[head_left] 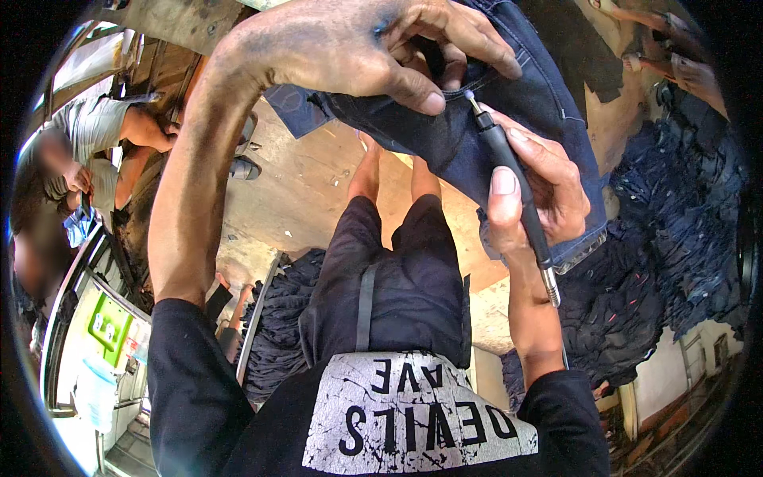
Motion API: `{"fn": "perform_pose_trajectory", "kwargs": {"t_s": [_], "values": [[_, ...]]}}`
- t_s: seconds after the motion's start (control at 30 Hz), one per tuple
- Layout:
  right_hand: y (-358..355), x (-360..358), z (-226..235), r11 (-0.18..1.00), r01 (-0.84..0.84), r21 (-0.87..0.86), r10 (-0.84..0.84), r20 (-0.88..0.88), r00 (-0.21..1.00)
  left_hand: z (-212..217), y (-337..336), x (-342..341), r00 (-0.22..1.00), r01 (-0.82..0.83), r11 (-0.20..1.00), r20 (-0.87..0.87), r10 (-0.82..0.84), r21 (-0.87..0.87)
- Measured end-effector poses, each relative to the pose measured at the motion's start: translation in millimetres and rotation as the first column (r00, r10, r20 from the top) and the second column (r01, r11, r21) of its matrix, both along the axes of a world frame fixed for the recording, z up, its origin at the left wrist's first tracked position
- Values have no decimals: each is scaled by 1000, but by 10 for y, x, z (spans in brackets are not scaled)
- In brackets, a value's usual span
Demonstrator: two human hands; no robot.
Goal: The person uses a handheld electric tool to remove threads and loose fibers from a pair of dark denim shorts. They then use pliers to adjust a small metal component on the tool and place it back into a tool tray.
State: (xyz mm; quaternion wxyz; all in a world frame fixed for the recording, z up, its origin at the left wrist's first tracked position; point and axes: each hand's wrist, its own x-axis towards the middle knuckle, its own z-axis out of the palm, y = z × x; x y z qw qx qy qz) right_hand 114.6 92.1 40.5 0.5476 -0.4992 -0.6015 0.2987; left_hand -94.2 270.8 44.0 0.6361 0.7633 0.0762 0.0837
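Note:
Dark blue denim jeans [469, 147] hang in front of me, with lighter stitching along a seam. My left hand [350, 60] reaches over from the upper left, its thumb and fingers closed on a fold of the denim. In my right hand [552, 187] is a slim black pen-shaped rotary tool [517, 179], gripped between thumb and fingers. Its small pale tip meets or nearly meets the denim beside my left fingertips. The tool's silver rear end points down along my right forearm, where a thin cord shows.
A large heap of dark denim [652, 222] covers the right side. Folded dark garments [282, 326] are stacked at lower left. Another person [119, 131] sits at far left, and someone's legs [691, 75] show at upper right. Sandals [245, 168] lie on the wooden floor [270, 199].

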Motion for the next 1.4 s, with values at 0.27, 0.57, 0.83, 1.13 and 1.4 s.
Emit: {"fn": "perform_pose_trajectory", "kwargs": {"t_s": [0.27,0.57,0.83,1.13,1.4], "values": [[95,-18,-133,998,16,65,-18,33,999,-197,159,9,998,53,998,29,-54,24],[93,-19,-161,997,-9,79,3,75,997,-147,38,-52,998,-53,961,-53,40,-270],[53,16,-126,998,-65,20,63,107,992,-172,53,-72,998,-56,991,-49,51,-121],[-17,66,-62,987,-133,-86,145,159,977,192,-38,-17,960,-168,951,-261,98,-260],[-39,43,-13,986,-109,-126,131,182,975,16,-57,34,995,-102,909,-63,83,-405]]}}
